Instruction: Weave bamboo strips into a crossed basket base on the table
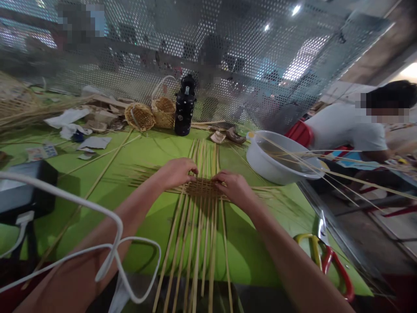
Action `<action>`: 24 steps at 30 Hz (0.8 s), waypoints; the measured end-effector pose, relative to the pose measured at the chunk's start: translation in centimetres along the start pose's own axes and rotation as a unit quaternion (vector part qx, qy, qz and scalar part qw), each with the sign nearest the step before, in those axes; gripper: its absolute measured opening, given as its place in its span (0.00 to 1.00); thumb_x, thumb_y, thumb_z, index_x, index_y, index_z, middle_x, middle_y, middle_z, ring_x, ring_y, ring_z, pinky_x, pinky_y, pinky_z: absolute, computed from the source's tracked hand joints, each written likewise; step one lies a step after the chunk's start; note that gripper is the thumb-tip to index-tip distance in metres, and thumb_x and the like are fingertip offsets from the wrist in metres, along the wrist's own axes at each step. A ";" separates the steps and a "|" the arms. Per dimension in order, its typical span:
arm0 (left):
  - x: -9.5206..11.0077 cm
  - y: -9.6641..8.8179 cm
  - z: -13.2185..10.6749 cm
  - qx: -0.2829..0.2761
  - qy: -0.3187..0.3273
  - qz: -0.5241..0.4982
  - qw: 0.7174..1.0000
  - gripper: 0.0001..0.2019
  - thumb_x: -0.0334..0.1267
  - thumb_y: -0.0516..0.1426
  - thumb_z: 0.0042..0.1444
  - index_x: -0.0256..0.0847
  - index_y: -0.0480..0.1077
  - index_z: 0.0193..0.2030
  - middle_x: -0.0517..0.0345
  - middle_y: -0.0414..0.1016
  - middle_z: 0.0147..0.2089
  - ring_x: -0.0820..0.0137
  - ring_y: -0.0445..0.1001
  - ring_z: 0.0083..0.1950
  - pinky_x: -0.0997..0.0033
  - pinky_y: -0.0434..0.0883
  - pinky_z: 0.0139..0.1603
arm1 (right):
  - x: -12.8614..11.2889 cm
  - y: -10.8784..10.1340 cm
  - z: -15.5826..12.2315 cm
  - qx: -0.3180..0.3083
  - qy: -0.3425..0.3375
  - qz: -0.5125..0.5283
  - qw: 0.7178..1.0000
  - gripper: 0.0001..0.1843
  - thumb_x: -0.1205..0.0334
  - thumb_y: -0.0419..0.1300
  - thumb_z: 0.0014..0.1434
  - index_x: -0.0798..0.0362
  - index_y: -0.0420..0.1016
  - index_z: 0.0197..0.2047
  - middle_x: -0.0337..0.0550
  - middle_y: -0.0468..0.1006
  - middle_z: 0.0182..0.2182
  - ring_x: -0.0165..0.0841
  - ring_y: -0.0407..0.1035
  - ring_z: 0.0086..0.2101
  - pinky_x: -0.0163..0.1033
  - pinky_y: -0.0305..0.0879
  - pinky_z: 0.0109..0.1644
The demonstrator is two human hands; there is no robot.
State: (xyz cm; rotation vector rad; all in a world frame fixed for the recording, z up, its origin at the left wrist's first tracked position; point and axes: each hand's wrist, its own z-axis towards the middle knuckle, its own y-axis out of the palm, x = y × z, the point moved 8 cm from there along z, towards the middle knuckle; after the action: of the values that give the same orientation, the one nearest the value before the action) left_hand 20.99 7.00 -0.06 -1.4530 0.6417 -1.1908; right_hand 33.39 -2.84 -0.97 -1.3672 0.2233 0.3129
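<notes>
A partly woven mat of bamboo strips (201, 188) lies on the green tabletop, its long loose strips running toward me and away from me. Shorter ends stick out to both sides. At the mat's upper left edge, my left hand (178, 171) has its fingers curled and pressed together on the strips. My right hand (233, 187) pinches the right edge of the weave between thumb and fingers. The exact strip under each set of fingertips is too small to make out.
Behind stand a black bottle (184, 106) and small woven baskets (140, 116). A white basin (276, 167) holding strips is at right, near scissors (322, 248). A white cable (120, 226) crosses the lower left, beside a dark box (42, 187). A person (345, 124) sits at right.
</notes>
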 end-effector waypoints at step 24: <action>2.6 2.0 -0.2 0.044 0.036 0.088 0.995 0.13 0.26 0.52 0.56 0.46 0.76 0.37 0.51 0.78 0.42 0.60 0.75 0.46 0.61 0.71 0.45 | -2.4 1.9 0.6 -0.088 0.014 -0.216 0.972 0.12 0.73 0.54 0.66 0.55 0.80 0.41 0.48 0.79 0.41 0.35 0.73 0.40 0.36 0.61 0.40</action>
State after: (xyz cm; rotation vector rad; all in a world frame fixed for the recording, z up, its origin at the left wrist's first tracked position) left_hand 22.17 4.15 -1.19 -1.2575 0.7412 -1.1242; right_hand 30.43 -2.12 -1.80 -1.5548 -0.0840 -0.0538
